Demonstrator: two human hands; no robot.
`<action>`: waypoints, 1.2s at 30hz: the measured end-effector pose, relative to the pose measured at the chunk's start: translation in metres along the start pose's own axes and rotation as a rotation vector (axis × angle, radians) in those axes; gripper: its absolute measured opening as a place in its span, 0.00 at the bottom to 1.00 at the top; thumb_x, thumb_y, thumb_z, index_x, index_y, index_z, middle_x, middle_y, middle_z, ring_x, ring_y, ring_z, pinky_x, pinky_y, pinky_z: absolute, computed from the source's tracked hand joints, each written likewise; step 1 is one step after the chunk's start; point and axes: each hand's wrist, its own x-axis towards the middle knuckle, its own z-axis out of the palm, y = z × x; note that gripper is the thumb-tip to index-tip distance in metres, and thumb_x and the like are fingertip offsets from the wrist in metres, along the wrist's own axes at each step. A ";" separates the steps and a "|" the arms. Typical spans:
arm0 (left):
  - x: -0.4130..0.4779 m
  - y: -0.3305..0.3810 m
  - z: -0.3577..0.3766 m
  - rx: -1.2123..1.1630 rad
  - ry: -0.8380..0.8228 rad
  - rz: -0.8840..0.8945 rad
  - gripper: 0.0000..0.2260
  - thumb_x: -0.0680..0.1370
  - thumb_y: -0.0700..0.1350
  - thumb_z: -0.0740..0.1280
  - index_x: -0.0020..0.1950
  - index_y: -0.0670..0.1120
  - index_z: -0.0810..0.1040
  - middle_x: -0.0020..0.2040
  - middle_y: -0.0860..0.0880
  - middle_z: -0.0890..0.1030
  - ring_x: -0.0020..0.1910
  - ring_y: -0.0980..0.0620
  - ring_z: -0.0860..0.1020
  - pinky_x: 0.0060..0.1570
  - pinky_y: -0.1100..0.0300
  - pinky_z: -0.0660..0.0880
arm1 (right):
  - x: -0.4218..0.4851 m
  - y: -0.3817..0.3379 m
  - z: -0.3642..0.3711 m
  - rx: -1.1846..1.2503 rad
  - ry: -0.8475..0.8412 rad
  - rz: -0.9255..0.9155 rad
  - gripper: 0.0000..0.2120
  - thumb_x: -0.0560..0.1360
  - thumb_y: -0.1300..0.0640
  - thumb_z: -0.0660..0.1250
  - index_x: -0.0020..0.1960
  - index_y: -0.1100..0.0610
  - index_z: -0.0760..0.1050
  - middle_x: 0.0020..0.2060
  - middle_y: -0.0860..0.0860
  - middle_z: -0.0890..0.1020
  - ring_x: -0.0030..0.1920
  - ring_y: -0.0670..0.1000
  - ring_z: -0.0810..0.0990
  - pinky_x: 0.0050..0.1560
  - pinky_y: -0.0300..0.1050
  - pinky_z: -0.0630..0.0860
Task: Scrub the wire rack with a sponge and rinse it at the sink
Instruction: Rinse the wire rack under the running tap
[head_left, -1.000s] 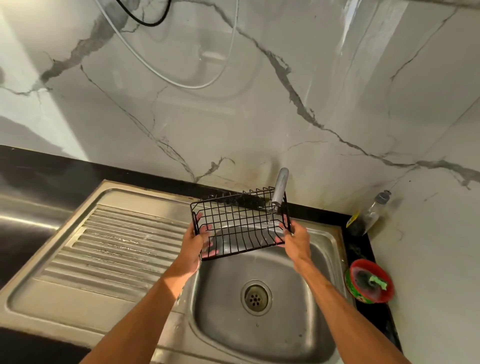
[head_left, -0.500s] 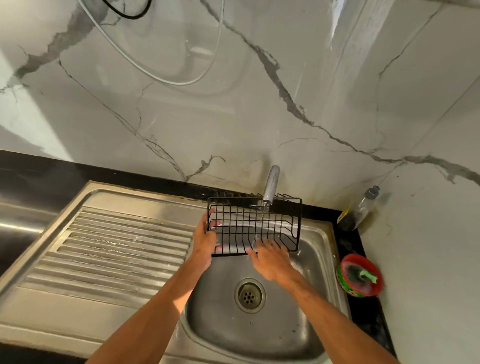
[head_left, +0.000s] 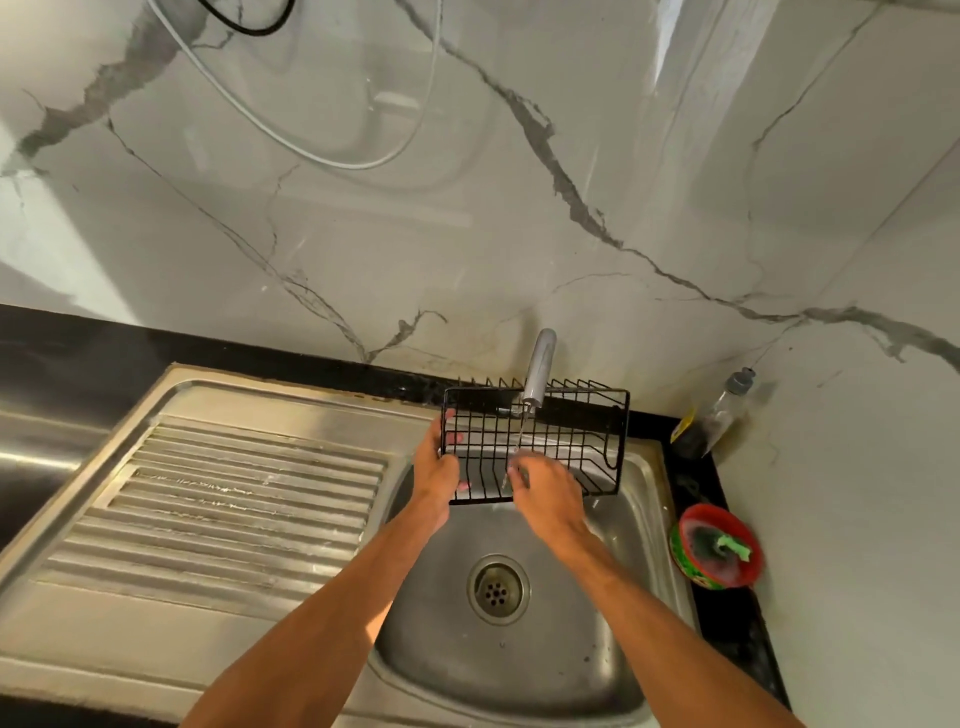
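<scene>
Over sink (head_left: 571, 649) basin, under tap (head_left: 540, 369): wire rack (head_left: 571, 431) held tilted in thin water stream, presumably for rinsing. Left hand (head_left: 434, 473) grips rack's left end, fingers curled round wires, steadying. Right hand (head_left: 543, 486) lies flat-fingered on lower wires, no sponge held; likely rubbing. Corner bottle (head_left: 717, 415): yellow label, writing illegible.

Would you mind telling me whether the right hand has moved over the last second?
Yes. The right hand left the right end of the wire rack and shifted leftward, now lying on its front middle, just below the faucet.
</scene>
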 end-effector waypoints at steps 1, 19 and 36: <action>-0.001 0.000 0.003 -0.017 0.002 -0.011 0.21 0.86 0.41 0.55 0.70 0.65 0.71 0.68 0.49 0.78 0.63 0.43 0.79 0.54 0.36 0.81 | 0.002 -0.006 0.003 0.007 -0.032 -0.019 0.17 0.83 0.50 0.59 0.70 0.52 0.73 0.72 0.52 0.73 0.70 0.52 0.72 0.69 0.50 0.69; 0.001 -0.012 0.010 -0.037 -0.008 0.011 0.21 0.85 0.39 0.58 0.70 0.63 0.72 0.70 0.52 0.75 0.69 0.48 0.74 0.68 0.37 0.73 | 0.003 -0.012 0.008 0.227 -0.235 -0.125 0.13 0.81 0.50 0.61 0.60 0.49 0.81 0.58 0.49 0.84 0.56 0.49 0.83 0.64 0.56 0.75; -0.030 -0.017 -0.020 0.360 0.069 0.365 0.20 0.82 0.43 0.66 0.74 0.49 0.70 0.69 0.46 0.75 0.69 0.47 0.72 0.69 0.50 0.70 | -0.032 0.001 -0.013 1.459 0.005 0.537 0.14 0.83 0.53 0.58 0.63 0.57 0.77 0.58 0.56 0.83 0.61 0.60 0.80 0.65 0.58 0.75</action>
